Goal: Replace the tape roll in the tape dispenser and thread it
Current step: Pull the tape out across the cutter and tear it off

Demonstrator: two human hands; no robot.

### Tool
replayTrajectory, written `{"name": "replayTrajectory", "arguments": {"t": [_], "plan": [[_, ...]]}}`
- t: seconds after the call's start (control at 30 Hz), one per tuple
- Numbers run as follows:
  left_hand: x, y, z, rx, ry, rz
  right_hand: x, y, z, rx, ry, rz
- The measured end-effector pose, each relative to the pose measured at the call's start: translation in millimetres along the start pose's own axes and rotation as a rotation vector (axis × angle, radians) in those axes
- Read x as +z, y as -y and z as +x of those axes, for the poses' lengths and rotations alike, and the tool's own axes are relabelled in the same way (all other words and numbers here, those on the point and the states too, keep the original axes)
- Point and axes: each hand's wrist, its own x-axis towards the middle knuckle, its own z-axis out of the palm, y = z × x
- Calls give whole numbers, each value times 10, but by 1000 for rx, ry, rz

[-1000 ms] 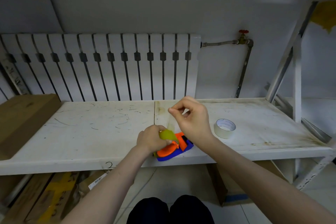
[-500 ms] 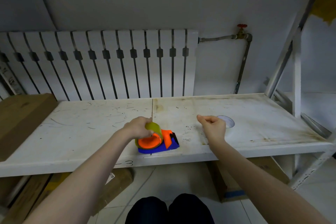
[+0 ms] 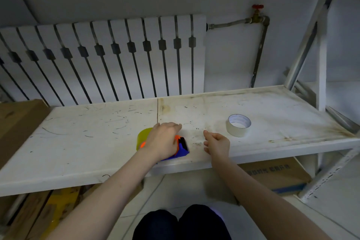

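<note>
Threading stage: my left hand [image 3: 162,142] clasps the tape dispenser [image 3: 180,149]; right hand [image 3: 217,145] loosely curled, empty, should next pull tape.

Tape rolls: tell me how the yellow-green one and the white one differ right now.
The yellow-green roll sits in the orange-and-blue tape dispenser, partly covered by the left hand; the white roll lies free, flat on the shelf, untouched. The white roll's core opening faces up; the yellow-green roll's is hidden. Both are on the same shelf.
</note>
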Motion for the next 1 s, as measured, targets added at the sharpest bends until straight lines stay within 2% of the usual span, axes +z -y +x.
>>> {"name": "replayTrajectory", "arguments": {"t": [0.1, 0.2, 0.4, 0.63, 1.0], "plan": [[114, -21, -16, -40, 61, 100, -51, -44, 25, -2, 9, -44], [160, -24, -50, -61, 44, 128, -67, -83, 32, 7, 35, -71], [177, -62, -47, -15, 67, 251, -80, -82, 44, 106, 110, -76], [167, -107, -70, -3, 79, 393, -78, -76, 54, 65, 158, -244], [221, -110, -5, 13, 143, 552, 29, -73, 175, 66, 151, -325]]}}
